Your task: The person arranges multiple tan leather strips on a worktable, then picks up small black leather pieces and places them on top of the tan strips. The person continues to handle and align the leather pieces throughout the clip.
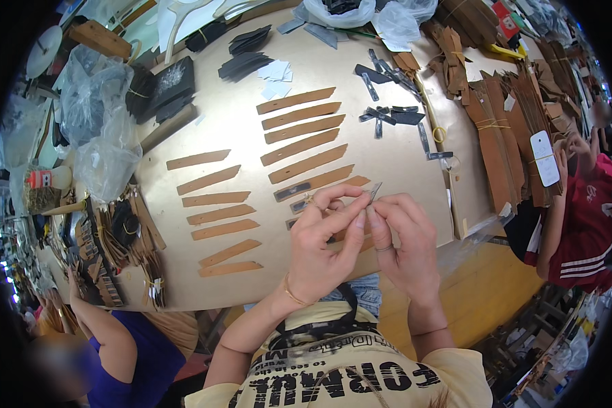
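My left hand (326, 234) and my right hand (404, 238) meet over the near part of the table. Their fingertips pinch a small thin greyish strip (375, 192) between them; its kind is too small to make out. Under and beyond my hands lies a column of brown leather strips (304, 151) with slanted ends. Small dark strips (292, 192) rest on the nearer ones, partly hidden by my left hand. A second column of brown leather strips (215, 216) lies to the left.
Dark strips with shiny patches (387, 115) lie in a loose heap at the far right. Black pieces (245, 66) and white paper slips (276, 78) are at the back. Bundled brown leather (500, 136) fills the right side, beside a person in red (588, 224). Plastic bags (98, 102) stand left.
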{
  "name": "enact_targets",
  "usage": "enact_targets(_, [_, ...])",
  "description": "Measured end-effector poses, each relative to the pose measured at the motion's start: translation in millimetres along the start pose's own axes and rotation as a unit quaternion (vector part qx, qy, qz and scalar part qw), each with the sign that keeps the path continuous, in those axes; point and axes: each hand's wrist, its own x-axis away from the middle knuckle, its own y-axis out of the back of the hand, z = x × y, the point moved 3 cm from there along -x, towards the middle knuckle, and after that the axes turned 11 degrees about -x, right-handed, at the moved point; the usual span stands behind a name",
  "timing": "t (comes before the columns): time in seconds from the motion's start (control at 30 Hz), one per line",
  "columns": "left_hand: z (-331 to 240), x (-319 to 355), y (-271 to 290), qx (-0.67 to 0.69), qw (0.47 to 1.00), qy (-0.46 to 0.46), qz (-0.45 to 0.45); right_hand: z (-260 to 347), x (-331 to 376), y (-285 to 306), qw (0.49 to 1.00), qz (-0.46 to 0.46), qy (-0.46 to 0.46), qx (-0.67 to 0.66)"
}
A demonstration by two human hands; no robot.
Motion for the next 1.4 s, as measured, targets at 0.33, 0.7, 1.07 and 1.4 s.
enact_targets(0.33, [7.0, -2.9, -0.2, 0.034, 0.996, 0.072, 0.034, -3.4, -1.1, 1.7, 0.999, 0.018, 0.016, 0.023])
enact_targets(0.7, [36.4, -8.3, 36.4, 0.175, 0.967, 0.18, -0.05, -42.0, 1.9, 29.2, 0.995, -0.059, -0.083, 0.011])
enact_targets(1.07, [16.9, -1.7, 9.3, 0.117, 0.985, 0.121, -0.041, -9.2, -1.9, 1.8, 0.996, 0.01, -0.07, -0.058])
enact_targets(1.4, [5.6, 1.3, 7.6, 0.03, 0.999, 0.005, -0.041, 9.9, -4.3, -7.7, 0.998, 0.059, -0.021, -0.008])
